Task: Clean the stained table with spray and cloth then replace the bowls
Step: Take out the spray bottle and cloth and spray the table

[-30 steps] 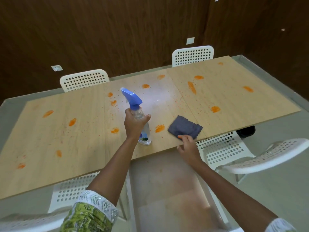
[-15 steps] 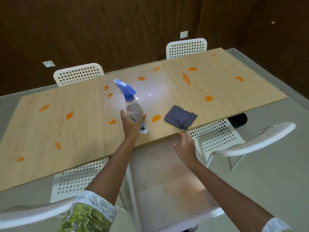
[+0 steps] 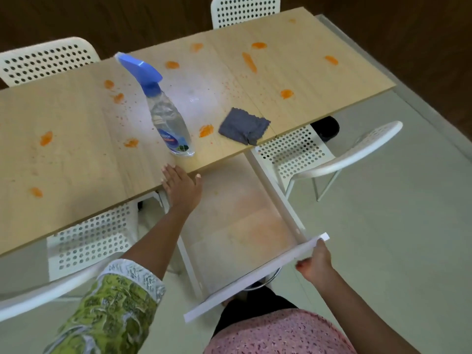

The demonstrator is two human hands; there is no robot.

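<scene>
Four white perforated chairs ring the table [image 3: 76, 129]: two at the far edge along the top of the frame [image 3: 46, 60] [image 3: 245, 10], one tucked under the near edge at lower left [image 3: 92, 236], one pulled out at right [image 3: 329, 154]. A white drawer [image 3: 255, 274] is pulled out from under the table at centre, orange-tinted inside, sitting between the person and the tabletop. Orange stains [image 3: 206, 130] scattered across the wood. Spray bottle [image 3: 168, 116] stands upright at centre, blue trigger head pointing to the upper left. Grey cloth [image 3: 244, 126] lies crumpled just right of it at the near edge, one corner overhanging. Left hand [image 3: 181, 186] flat, fingers spread and straight, at the table's near edge just below the bottle, not touching it. Right hand [image 3: 315, 264] at lower right grips the drawer front's right end, fingers curled around the panel, well apart from bottle and cloth.
</scene>
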